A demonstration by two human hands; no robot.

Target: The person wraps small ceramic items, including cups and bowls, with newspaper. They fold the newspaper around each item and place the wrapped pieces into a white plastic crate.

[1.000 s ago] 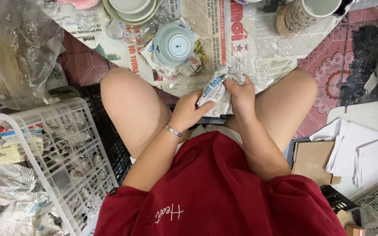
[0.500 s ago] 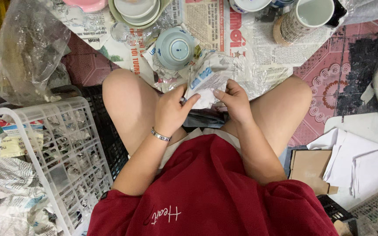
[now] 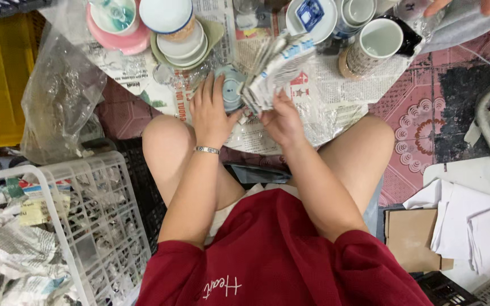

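Your left hand lies flat and spread over a small pale blue bowl just above the middle of the frame; the palm covers the bowl's left side, so you see only its right part and cannot tell whether the fingers grip it or merely rest there. Your right hand is closed on a bundle of crumpled newspaper that rises from your fingers toward the upper middle; whatever it may wrap is hidden inside. The bowl sits on newspaper sheets spread over the floor. Along the top edge a stack of bowls, a pink dish and a patterned mug are partly cut off. At the upper right corner another person's fingers barely enter. A clear plastic bag slumps at the left, its contents unreadable, and a white wire basket at the lower left holds crumpled paper.
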